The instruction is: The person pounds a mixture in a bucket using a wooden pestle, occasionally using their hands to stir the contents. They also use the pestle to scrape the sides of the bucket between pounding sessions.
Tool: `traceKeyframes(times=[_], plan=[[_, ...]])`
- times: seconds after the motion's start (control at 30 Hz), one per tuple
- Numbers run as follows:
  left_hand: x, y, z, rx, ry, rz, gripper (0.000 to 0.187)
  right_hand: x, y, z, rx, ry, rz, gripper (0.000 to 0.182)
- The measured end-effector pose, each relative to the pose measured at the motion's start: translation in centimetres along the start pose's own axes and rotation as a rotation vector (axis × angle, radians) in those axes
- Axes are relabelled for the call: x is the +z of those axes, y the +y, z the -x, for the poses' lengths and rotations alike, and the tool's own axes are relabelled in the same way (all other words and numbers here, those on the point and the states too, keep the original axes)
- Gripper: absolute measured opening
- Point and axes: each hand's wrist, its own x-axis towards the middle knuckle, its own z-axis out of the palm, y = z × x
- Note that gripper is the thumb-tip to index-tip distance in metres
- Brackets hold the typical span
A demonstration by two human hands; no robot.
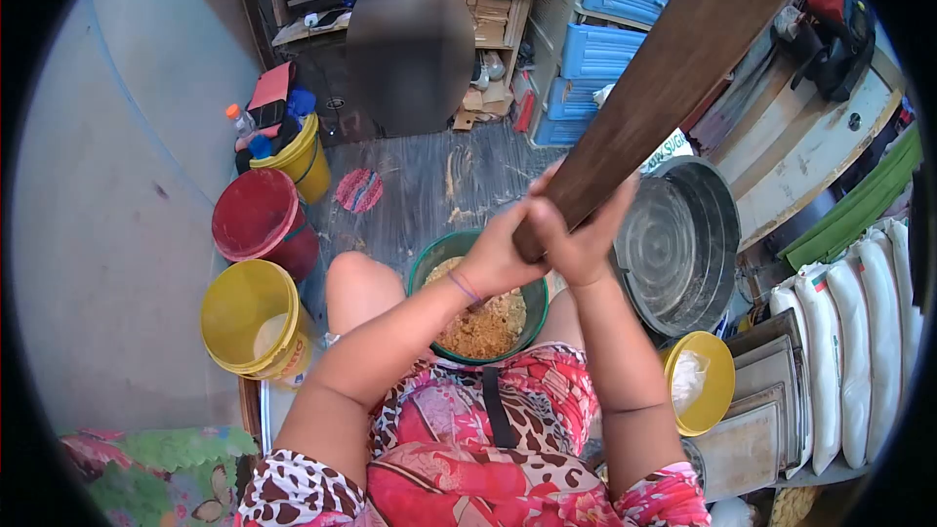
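Both my hands are wrapped round the lower end of a long dark wooden paddle (664,68), which slants up to the upper right. My left hand (496,252) grips it from the left side, and my right hand (589,239) from the right, close beside it. Below them, between my knees, sits a green basin (420,268) with a brown, crumbly mixture (483,327) in it. My left forearm and hand hide part of the basin. The paddle's end is above the basin's right part.
On the left stand a red bucket (259,215) and a yellow bucket (249,317). A large black tub (678,244) is at the right, with a small yellow bucket (717,385) below it. White sacks (854,361) line the far right. Blue drawers (605,49) stand behind.
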Motion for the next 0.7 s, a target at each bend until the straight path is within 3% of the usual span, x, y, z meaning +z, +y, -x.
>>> traceKeyframes(times=[0.03,0.07,0.1,0.13,0.2,0.3,0.43,0.47,0.5,0.53,0.6,0.63,0.7], plan=[[-0.9,3.3,-1.5,0.080,-0.002,-0.009,0.070,-0.3,-2.9,-3.6,-0.097,-0.034,0.050,0.068],[-1.7,6.6,-3.3,0.154,-0.006,-0.013,0.069,0.0,-5.7,-6.6,-0.149,0.089,0.140,0.070],[-2.1,9.6,-5.2,0.295,0.021,0.082,0.065,0.2,-8.8,-10.1,-0.266,0.201,0.233,0.058],[-2.8,12.8,-6.8,0.281,-0.003,0.057,0.052,-0.1,-11.6,-13.3,-0.332,0.296,0.491,0.041],[-4.0,19.5,-8.7,0.217,-0.019,0.030,0.029,1.3,-15.8,-17.5,-0.360,0.191,0.361,0.043],[-3.5,25.9,-9.1,0.096,-0.019,0.211,0.026,1.8,-16.7,-19.8,-0.352,0.051,0.147,0.046],[-3.5,17.2,-9.7,0.258,0.068,-0.003,0.030,1.1,-13.0,-16.6,-0.114,0.144,0.041,0.046],[-2.6,11.0,-8.1,0.370,0.120,-0.035,0.051,1.1,-9.6,-13.5,-0.038,0.182,0.062,0.047],[-1.2,4.3,-5.3,0.355,0.106,0.102,0.063,1.5,-4.9,-8.1,0.001,0.192,0.128,0.048],[0.8,-4.9,-1.4,0.160,0.203,0.168,0.062,1.0,2.5,-1.2,-0.107,0.041,0.398,0.075],[1.8,-17.2,4.6,-0.227,0.053,0.175,0.058,4.0,9.0,11.2,0.332,0.037,0.018,0.075],[1.2,-16.1,4.3,-0.211,0.019,0.164,0.058,4.3,8.2,11.7,0.565,0.078,-0.110,0.071],[0.7,-14.9,4.5,-0.203,-0.014,0.159,0.058,3.9,9.4,12.3,0.510,0.016,-0.047,0.071]])
